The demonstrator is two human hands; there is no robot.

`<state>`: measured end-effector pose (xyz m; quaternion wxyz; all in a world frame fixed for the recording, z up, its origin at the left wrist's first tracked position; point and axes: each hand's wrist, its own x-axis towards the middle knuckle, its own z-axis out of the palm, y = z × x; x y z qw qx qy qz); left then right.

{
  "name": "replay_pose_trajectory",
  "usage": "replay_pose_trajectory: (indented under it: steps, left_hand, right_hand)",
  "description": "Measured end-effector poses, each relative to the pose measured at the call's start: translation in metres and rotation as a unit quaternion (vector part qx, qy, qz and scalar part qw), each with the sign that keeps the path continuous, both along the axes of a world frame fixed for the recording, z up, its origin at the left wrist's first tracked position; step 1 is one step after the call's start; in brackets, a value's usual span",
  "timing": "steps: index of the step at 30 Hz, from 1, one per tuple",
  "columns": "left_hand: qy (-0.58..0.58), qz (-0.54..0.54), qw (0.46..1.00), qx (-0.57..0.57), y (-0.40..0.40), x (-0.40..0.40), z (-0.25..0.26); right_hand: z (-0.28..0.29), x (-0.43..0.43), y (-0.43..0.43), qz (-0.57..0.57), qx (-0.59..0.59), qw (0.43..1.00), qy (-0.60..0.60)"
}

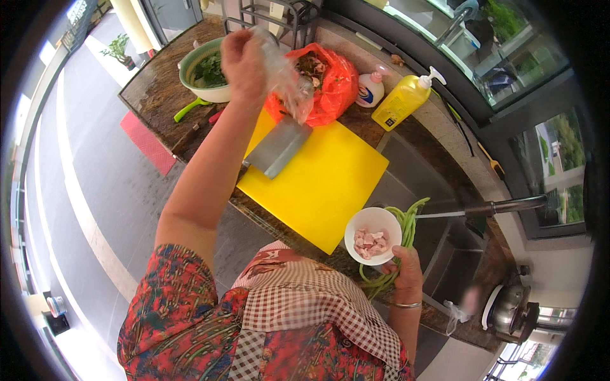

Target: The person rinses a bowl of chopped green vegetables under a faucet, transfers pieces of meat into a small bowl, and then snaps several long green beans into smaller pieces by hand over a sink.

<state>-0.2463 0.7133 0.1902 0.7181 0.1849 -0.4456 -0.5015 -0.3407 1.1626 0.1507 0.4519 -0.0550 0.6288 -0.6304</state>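
Note:
My left hand (245, 59), blurred, is raised at the upper middle and grips a clear plastic bag (279, 71) that hangs in front of a red plastic bag (336, 97) of scraps. In my right hand (405, 269) is a white bowl (350, 231) of cut raw meat pieces (371, 243), held by its rim at the lower right. Long green beans (407, 221) lie beside and below the bowl, near the fingers; whether the hand also holds them is unclear. A cleaver (281, 147) rests on the yellow cutting board (319, 181), its handle partly hidden behind my left forearm.
Left of the red bag stands a basin (217, 95) of leafy greens, with a green-handled tool (190, 108) nearby. A white pump bottle (371, 89) and a yellow pump bottle (400, 105) stand behind the board. The sink (410, 162) and faucet (505, 205) are at right, a kettle (510, 309) farther off.

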Motion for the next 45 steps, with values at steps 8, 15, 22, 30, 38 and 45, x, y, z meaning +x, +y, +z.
replay_pose_trajectory:
  steps: [8, 15, 22, 30, 38, 45]
  left_hand:
    - [-0.545, 0.225, 0.727, -0.352, -0.031, -0.079, -0.062]
    - [-0.545, -0.453, 0.705, -0.030, 0.172, -0.009, -0.036]
    - [-0.500, -0.516, 0.665, 0.206, 0.264, 0.053, -0.014]
    - [-0.496, -0.109, 0.813, 0.286, 0.179, 0.156, 0.035]
    - [-0.374, -0.060, 0.888, 0.261, -0.084, 0.274, -0.147]
    - [-0.213, -0.105, 0.872, 0.428, -0.260, 0.374, -0.234]
  right_hand:
    - [0.023, 0.006, -0.009, -0.012, -0.040, 0.998, 0.047]
    - [0.004, -0.017, 0.000, 0.021, -0.025, 0.999, 0.015]
    - [0.025, -0.023, -0.012, 0.124, -0.040, 0.991, -0.014]
    - [0.048, -0.031, -0.016, 0.167, -0.058, 0.984, -0.022]
    - [0.040, -0.023, -0.021, 0.091, 0.079, 0.993, 0.015]
    - [0.054, -0.026, 0.050, 0.026, 0.128, 0.989, 0.071]
